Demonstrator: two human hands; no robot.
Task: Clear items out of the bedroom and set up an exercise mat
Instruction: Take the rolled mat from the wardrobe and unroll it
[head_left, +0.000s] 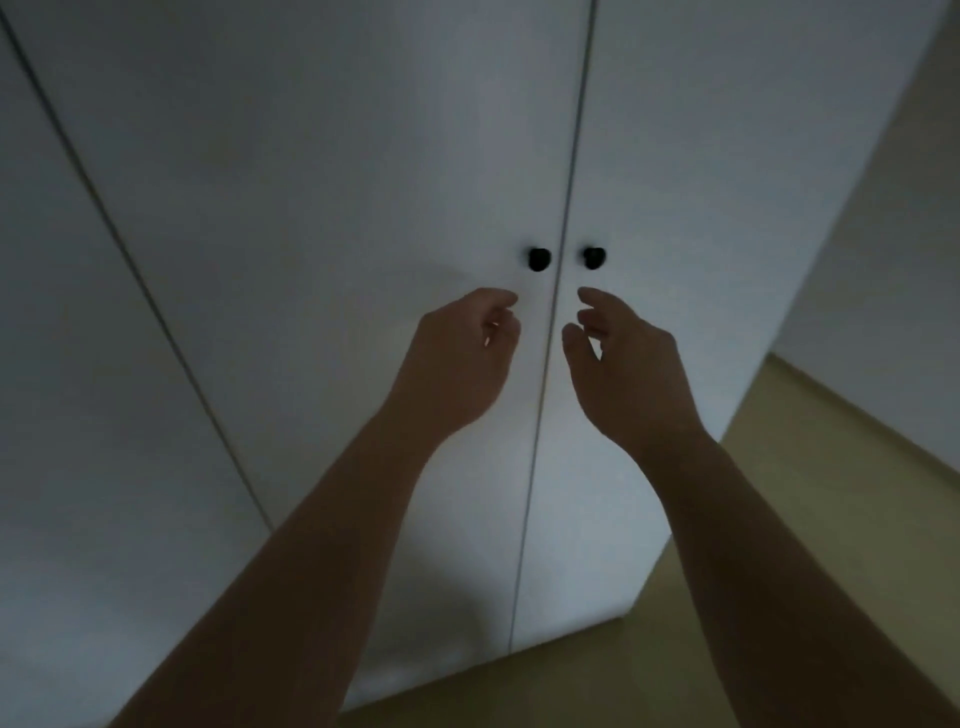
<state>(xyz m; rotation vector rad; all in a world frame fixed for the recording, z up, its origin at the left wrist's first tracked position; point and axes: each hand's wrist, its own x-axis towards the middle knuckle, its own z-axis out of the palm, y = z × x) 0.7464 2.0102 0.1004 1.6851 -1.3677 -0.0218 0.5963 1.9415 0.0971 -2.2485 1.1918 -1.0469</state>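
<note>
A tall white wardrobe (322, 171) fills the view, its two middle doors closed. A small black knob sits on each side of the centre seam: the left knob (538, 258) and the right knob (594, 256). My left hand (462, 358) is raised just below the left knob with fingers loosely curled and holding nothing. Just below the right knob, my right hand (623, 364) also has relaxed, slightly curled fingers and is empty. Neither hand touches a knob. No mat is in view.
A third wardrobe door (62, 364) lies to the left. The wardrobe's right side panel (727, 312) ends at a pale wall (893, 249). A yellowish floor (779, 519) runs along the right and under the wardrobe's base. The room is dim.
</note>
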